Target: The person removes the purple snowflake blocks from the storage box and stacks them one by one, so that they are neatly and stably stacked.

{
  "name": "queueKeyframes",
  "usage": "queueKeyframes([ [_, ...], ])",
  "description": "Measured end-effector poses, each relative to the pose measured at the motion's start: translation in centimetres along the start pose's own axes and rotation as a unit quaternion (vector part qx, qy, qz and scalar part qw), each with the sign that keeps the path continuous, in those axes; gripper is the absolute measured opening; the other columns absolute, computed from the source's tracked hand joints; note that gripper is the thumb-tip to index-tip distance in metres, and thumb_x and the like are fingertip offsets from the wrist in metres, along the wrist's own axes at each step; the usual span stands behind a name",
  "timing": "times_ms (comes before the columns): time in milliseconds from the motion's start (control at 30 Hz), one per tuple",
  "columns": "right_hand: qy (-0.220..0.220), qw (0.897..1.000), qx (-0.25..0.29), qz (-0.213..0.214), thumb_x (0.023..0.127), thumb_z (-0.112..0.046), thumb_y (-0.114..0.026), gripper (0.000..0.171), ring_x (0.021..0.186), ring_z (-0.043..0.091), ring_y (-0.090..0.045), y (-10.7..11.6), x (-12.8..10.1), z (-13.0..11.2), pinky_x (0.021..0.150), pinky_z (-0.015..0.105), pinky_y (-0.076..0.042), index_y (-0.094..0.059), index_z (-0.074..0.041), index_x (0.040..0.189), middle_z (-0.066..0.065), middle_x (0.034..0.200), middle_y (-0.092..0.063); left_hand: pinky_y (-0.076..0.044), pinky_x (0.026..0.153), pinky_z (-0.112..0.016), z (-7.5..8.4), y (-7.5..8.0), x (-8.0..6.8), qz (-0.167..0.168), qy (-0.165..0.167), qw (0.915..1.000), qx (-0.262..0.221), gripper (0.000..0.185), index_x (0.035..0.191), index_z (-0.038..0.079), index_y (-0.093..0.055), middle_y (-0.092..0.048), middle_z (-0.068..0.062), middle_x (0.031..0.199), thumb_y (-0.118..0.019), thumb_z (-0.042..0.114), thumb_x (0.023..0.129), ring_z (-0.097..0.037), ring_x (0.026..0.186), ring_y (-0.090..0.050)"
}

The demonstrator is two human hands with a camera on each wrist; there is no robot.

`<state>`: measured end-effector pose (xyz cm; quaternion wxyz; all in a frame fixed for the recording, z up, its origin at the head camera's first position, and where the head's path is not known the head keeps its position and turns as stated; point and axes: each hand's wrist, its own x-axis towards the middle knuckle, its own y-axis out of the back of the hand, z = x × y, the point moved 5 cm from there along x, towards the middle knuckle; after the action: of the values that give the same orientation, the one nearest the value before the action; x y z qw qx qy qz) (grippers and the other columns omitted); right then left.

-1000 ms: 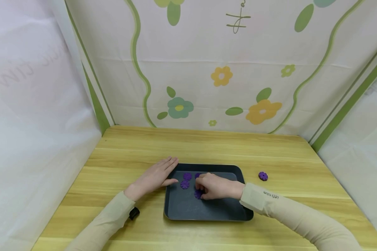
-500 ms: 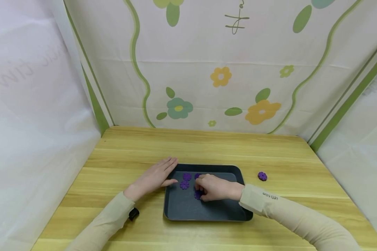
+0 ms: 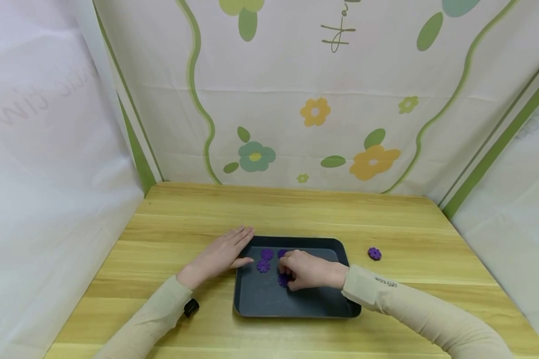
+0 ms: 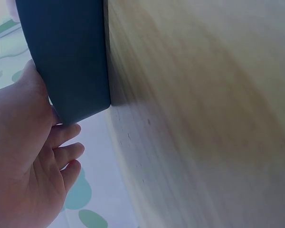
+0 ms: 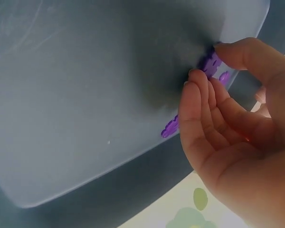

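A dark grey tray (image 3: 296, 305) lies on the table, with several purple notched discs inside. My left hand (image 3: 217, 255) rests with extended fingers at the tray's far left corner; the left wrist view shows its fingertips at the tray's outer wall (image 4: 73, 61). My right hand (image 3: 310, 270) is over the middle of the tray, pinching a notched disc (image 5: 211, 64) between thumb and fingertips. Left of it lie two more discs, a farther one (image 3: 267, 254) and a nearer one (image 3: 263, 266). Another disc (image 3: 282, 253) shows just beyond the right fingers, partly hidden.
On the table to the right of the tray lies a single purple disc (image 3: 375, 254). A small black object (image 3: 191, 307) sits by the left sleeve cuff. The wooden table (image 3: 184, 214) reaches back to a white flower-printed curtain (image 3: 274, 109), with more curtain on both sides.
Both hands, the tray and the discs keep their places. The right fingers stay at the same disc with hardly any motion; the head view has tilted very slightly up.
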<state>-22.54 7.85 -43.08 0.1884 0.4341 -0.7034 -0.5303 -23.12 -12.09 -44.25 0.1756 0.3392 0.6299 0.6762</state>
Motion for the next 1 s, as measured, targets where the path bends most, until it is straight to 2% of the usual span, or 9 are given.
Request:
queueKeyframes([
  [333,0.007,0.999,0.008,0.044,0.082,-0.010,-0.076,0.021,0.073,0.008,-0.058,1.7,-1.4,0.8,0.063,0.013,-0.050,-0.068,-0.005,0.101,0.005,0.092,-0.065,-0.044,0.114,-0.045,0.1,0.1,0.1,0.002,0.000,1.0000,-0.007,0.072,0.148,-0.001,-0.044,-0.047,-0.018,0.152,-0.060,0.046,0.096,-0.034,0.140,-0.047],
  [767,-0.014,0.997,0.019,0.079,0.081,-0.009,-0.074,0.020,0.075,0.009,-0.060,2.7,-3.5,3.1,0.065,0.016,-0.051,-0.067,-0.007,0.100,0.004,0.090,-0.065,-0.043,0.115,-0.045,0.2,0.0,0.1,-0.010,0.002,0.9999,-0.008,0.073,0.149,-0.001,-0.042,-0.045,-0.018,0.153,-0.059,0.048,0.096,-0.034,0.142,-0.045],
  [1000,-0.031,0.994,0.043,0.099,0.081,-0.007,-0.073,0.020,0.072,0.009,-0.059,3.4,-4.8,4.4,0.063,0.016,-0.051,-0.067,-0.004,0.100,0.004,0.086,-0.067,-0.042,0.116,-0.046,0.1,-0.1,0.0,-0.014,0.008,0.9997,-0.017,0.073,0.150,-0.001,-0.041,-0.045,-0.018,0.154,-0.058,0.047,0.097,-0.034,0.143,-0.044],
])
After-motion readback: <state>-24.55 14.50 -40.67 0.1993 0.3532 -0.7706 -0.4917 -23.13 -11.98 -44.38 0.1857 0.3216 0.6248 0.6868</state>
